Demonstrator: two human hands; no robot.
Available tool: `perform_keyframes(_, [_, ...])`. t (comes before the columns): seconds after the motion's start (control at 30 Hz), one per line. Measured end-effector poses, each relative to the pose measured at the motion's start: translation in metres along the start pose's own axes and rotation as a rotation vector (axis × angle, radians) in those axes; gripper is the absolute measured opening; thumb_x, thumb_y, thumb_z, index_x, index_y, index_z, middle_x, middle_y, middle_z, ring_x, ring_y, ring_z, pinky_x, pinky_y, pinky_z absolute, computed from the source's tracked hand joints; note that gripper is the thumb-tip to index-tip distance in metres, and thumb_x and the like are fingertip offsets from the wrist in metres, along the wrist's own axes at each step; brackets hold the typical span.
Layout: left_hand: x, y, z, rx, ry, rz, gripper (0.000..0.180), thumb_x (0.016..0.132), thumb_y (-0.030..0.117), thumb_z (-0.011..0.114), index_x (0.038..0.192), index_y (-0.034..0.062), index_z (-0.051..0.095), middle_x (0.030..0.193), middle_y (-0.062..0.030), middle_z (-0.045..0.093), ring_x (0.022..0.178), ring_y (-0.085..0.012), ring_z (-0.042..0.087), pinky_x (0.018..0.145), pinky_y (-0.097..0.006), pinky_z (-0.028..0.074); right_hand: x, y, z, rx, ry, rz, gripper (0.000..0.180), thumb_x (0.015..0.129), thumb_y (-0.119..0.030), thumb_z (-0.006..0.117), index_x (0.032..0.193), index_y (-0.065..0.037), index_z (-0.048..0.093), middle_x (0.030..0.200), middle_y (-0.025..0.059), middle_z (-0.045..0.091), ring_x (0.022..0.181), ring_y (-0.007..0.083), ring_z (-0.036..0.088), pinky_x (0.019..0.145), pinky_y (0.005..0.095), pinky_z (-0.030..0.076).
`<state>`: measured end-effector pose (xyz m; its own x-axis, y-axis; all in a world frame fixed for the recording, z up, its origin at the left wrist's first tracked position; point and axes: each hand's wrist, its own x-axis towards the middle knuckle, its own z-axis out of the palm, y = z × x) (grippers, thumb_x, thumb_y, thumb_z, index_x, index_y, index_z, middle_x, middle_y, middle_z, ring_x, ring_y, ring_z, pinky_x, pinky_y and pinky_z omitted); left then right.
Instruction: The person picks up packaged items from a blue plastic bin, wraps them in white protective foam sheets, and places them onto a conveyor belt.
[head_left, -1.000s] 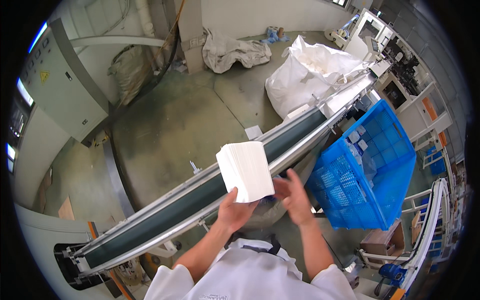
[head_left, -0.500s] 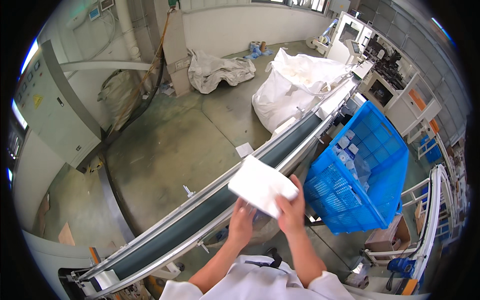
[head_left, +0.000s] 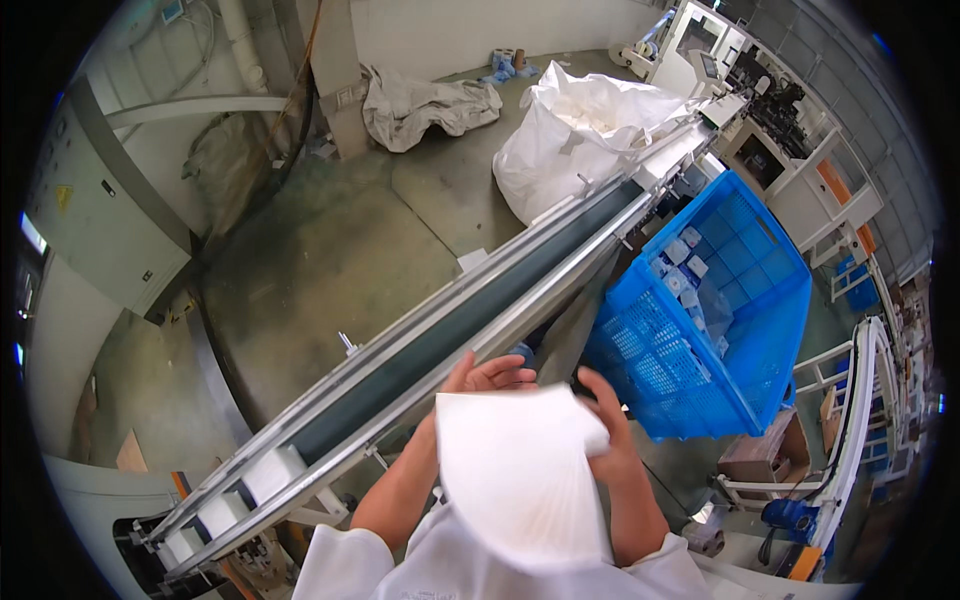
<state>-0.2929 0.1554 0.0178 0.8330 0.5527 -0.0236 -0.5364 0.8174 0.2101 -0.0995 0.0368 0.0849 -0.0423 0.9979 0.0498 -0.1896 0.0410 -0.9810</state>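
Note:
A stack of thin white paper sheets (head_left: 525, 480), smeared by motion and fanned out along its lower edge, is in front of my body. My right hand (head_left: 612, 440) grips it at its right side, the thumb raised beside the upper corner. Behind the upper left of the stack is my left hand (head_left: 490, 377), its fingers stretched out and apart; its palm is partly hidden by the sheets. The dark green conveyor belt (head_left: 420, 372) runs diagonally just beyond my hands. Several white blocks (head_left: 274, 474) sit on its lower left end.
To the right stands a blue plastic crate (head_left: 690, 370) holding small white-and-blue packs (head_left: 680, 272). A large white bulk bag (head_left: 560, 130) is beyond the conveyor. A grey cabinet (head_left: 110, 220) stands at left, a machine (head_left: 770, 150) at the far right.
The white stack has come back from over the conveyor toward my body and fanned out. My left hand has opened. More white blocks show at the belt's lower left end; the view has shifted.

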Motion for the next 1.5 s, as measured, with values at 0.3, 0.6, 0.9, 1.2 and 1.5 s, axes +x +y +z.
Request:
perform_keyframes(0.3, [-0.036, -0.028, -0.018, 0.908, 0.130, 0.100, 0.101, 0.074, 0.055, 0.071, 0.143, -0.0009, 0.023, 0.140, -0.0151, 0.036, 0.131, -0.0223, 0.034, 0.110, -0.038, 0.025, -0.005, 0.043, -0.045, 0.118, 0.161, 0.118, 0.098, 0.068, -0.005, 0.080, 0.146, -0.008, 0.021, 0.122, 0.0148, 0.056, 0.111, 0.0229, 0.055, 0.095, 0.0351, 0.042])
perform_keyframes(0.6, [-0.042, -0.064, 0.059, 0.718, 0.226, 0.247, 0.068, 0.068, 0.012, 0.081, 0.127, -0.0011, 0.048, 0.117, -0.0099, 0.059, 0.110, -0.0197, 0.055, 0.096, -0.036, 0.043, -0.040, 0.037, -0.108, 0.505, 0.016, 0.025, 0.080, 0.085, -0.025, 0.069, 0.147, -0.013, 0.019, 0.116, 0.0159, 0.057, 0.104, 0.0261, 0.060, 0.085, 0.0376, 0.050])
perform_keyframes(0.9, [0.007, -0.084, 0.082, 1.097, 0.507, 0.024, 0.064, 0.070, 0.004, 0.077, 0.127, 0.0004, 0.048, 0.120, -0.0071, 0.058, 0.109, -0.0154, 0.055, 0.095, -0.032, 0.044, -0.065, 0.020, -0.195, 0.327, 0.294, 0.131, 0.050, 0.090, -0.025, 0.059, 0.132, -0.005, 0.044, 0.102, 0.0116, 0.064, 0.088, 0.0254, 0.064, 0.076, 0.0357, 0.053])
perform_keyframes(1.2, [-0.030, -0.146, 0.077, 1.123, 0.532, -0.027, 0.071, 0.075, 0.006, 0.075, 0.135, 0.0021, 0.037, 0.126, -0.0066, 0.050, 0.119, -0.0167, 0.048, 0.100, -0.034, 0.040, -0.067, 0.061, -0.128, 0.776, -0.127, 0.452, 0.073, 0.095, -0.060, 0.030, 0.142, -0.004, 0.032, 0.132, 0.0126, 0.050, 0.122, 0.0263, 0.049, 0.103, 0.0393, 0.037])
perform_keyframes(1.5, [-0.094, -0.153, 0.023, 0.875, 0.714, 0.357, 0.083, 0.075, -0.001, 0.057, 0.148, 0.0035, 0.016, 0.136, -0.0085, 0.042, 0.125, -0.0180, 0.040, 0.104, -0.030, 0.031, -0.083, 0.084, -0.052, 0.284, -0.151, 0.200, 0.095, 0.085, -0.023, 0.068, 0.148, -0.001, 0.000, 0.149, 0.0155, 0.023, 0.136, 0.0245, 0.027, 0.111, 0.0360, 0.020])
